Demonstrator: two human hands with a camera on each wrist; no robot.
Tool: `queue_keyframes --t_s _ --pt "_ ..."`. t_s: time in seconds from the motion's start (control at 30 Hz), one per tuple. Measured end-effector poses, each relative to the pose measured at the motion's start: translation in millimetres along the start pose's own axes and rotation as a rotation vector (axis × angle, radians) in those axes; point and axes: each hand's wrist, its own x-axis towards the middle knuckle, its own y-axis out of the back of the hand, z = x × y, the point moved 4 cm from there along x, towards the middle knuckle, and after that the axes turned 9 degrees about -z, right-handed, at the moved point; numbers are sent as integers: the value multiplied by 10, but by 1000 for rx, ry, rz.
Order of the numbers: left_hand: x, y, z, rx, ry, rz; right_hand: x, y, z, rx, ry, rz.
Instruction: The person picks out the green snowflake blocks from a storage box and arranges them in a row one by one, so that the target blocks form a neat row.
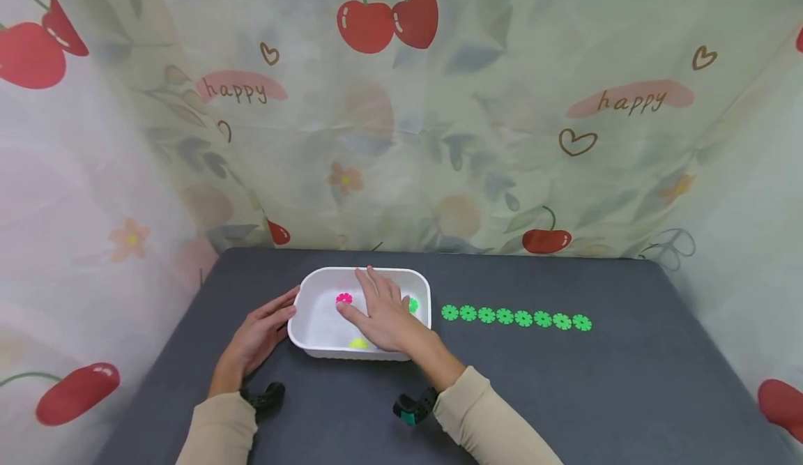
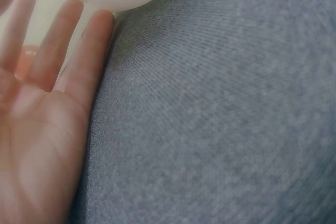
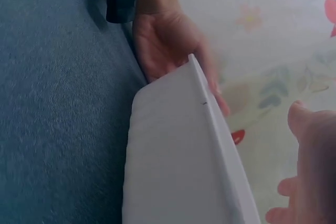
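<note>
While the left hand [image 1: 260, 336] rests flat against the white tub [image 1: 314, 339] on the table [image 1: 564, 381], the right hand [image 1: 379, 311], fingers loose and empty, reaches among discs inside, and could tip it.

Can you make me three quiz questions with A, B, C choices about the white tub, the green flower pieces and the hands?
1. Where is the right hand?
A. inside the white tub
B. on the green row
C. off the table

2. How many pieces are in the green row?
A. three
B. eight
C. twelve

3. How are the left hand fingers?
A. fisted
B. pinching a piece
C. straight against the tub's side

Answers: 1 A, it reaches over the rim; 2 B, eight green discs line up; 3 C, flat fingers touch the wall.
</note>
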Motion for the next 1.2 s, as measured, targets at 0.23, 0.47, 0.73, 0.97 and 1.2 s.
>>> queue_keyframes --t_s 0.23,0.47,0.73,0.97,1.2 --pt "9 10 -14 13 -6 12 33 -126 16 74 -25 -106" --pt "2 9 -11 16 -1 14 62 -176 2 88 -23 -159" --pt "-13 9 -7 23 11 23 104 -210 -44 122 -12 -194" --pt "-4 -9 4 -23 -31 -8 178 -199 -37 236 71 -169" --pt "3 0 -3 -20 -32 -10 274 -155 74 395 119 -49"
